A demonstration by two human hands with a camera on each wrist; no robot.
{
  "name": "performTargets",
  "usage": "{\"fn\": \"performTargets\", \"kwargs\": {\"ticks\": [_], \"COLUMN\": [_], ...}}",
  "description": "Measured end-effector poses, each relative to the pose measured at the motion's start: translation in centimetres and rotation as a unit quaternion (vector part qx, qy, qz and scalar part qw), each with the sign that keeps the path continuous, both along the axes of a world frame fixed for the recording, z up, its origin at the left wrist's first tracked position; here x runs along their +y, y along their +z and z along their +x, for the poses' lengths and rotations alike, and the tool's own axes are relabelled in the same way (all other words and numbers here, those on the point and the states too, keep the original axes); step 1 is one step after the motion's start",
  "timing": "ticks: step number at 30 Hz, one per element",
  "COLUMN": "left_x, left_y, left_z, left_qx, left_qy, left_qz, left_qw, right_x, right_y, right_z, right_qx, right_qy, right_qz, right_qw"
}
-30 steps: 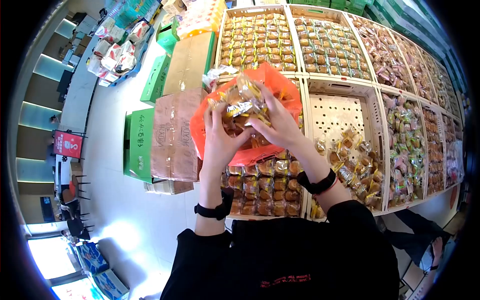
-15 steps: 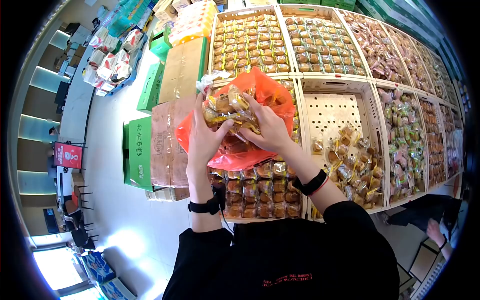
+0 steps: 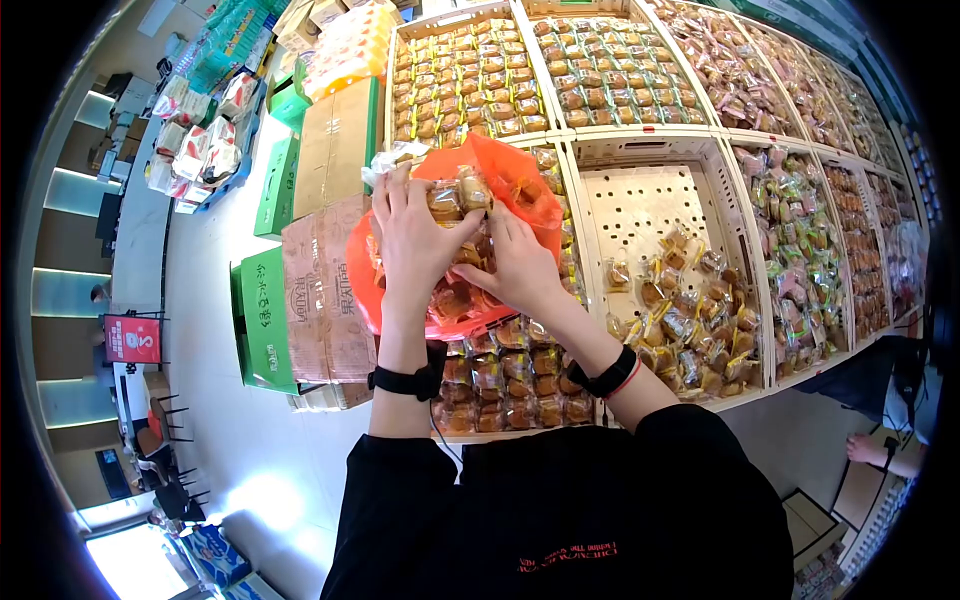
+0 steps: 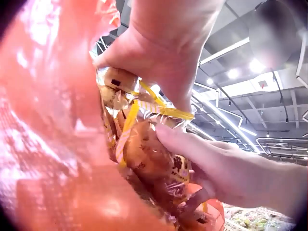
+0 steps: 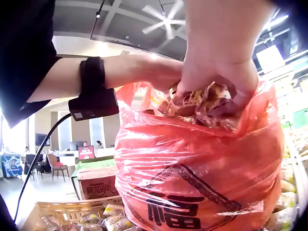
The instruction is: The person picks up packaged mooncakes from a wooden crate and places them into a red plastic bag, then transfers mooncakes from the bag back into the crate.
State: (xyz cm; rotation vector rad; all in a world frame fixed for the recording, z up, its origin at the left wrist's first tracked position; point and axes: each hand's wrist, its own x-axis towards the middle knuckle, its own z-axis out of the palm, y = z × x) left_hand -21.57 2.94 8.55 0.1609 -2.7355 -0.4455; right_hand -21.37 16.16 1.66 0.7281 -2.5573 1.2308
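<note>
A red plastic bag (image 5: 192, 168) with a black printed character stands full of wrapped small cakes (image 3: 460, 195), each in clear film with yellow strips. Over the bag's mouth, my left hand (image 3: 415, 235) spreads its fingers across the cakes from the left, thumb bent around them. My right hand (image 3: 518, 265) grips the same cluster from the right, thumb and fingers curled about it. The left wrist view shows a thumb against one brown cake (image 4: 147, 149) beside a yellow strip. Bag film and fingers hide the lower cakes.
Beneath the bag is a crate with rows of wrapped cakes (image 3: 515, 385). To its right, a cream crate (image 3: 640, 205) holds a loose pile of cakes (image 3: 700, 325). More filled crates extend behind and right. Cardboard boxes (image 3: 325, 285) and a green box (image 3: 263, 320) stand left.
Both hands have lowered with the cakes toward the bag's mouth. The left hand has shifted over the top of the cluster and now covers more of it. The head view has swung slightly.
</note>
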Motion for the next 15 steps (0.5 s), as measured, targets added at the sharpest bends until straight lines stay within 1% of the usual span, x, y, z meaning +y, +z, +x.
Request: {"fn": "performTargets", "kwargs": {"ticks": [2, 4, 5, 6, 7, 8, 11, 13, 14, 15], "left_x": [0.1, 0.5, 0.2, 0.0, -0.1, 0.0, 0.8, 1.8, 2.2, 2.6], "left_y": [-0.3, -0.2, -0.6, -0.8, -1.0, -1.3, -1.4, -1.8, -1.9, -2.0], "left_z": [0.5, 0.8, 0.7, 0.6, 0.6, 0.5, 0.6, 1.1, 1.3, 1.7], "left_qx": [0.0, -0.01, -0.009, -0.013, 0.004, 0.021, 0.037, 0.026, 0.017, 0.017], "left_qy": [0.006, 0.025, 0.018, 0.009, 0.004, -0.001, -0.015, -0.024, -0.026, -0.022], "left_qz": [-0.011, -0.044, -0.064, -0.057, -0.085, -0.113, -0.111, -0.117, -0.127, -0.124], "left_qw": [1.0, 0.999, 0.998, 0.998, 0.996, 0.993, 0.993, 0.993, 0.991, 0.992], "right_x": [1.2, 1.9, 2.3, 3.0, 3.4, 3.8, 4.1, 3.8, 3.8, 3.9], "right_y": [1.1, 1.0, 0.6, 0.3, 0.4, 0.4, 0.2, 0.0, -0.1, 0.0], "right_z": [0.1, 0.0, 0.0, 0.1, 0.3, 0.3, 0.5, 0.2, -0.1, -0.3], "right_qx": [-0.042, -0.057, -0.038, -0.019, -0.023, 0.019, 0.028, -0.047, -0.049, -0.074], "right_qy": [-0.004, -0.015, -0.015, -0.017, -0.014, -0.017, -0.06, -0.079, -0.081, -0.061], "right_qz": [0.056, 0.05, 0.048, 0.048, 0.044, 0.045, 0.065, 0.08, 0.08, 0.08], "right_qw": [0.998, 0.997, 0.998, 0.999, 0.999, 0.999, 0.996, 0.993, 0.992, 0.992]}}
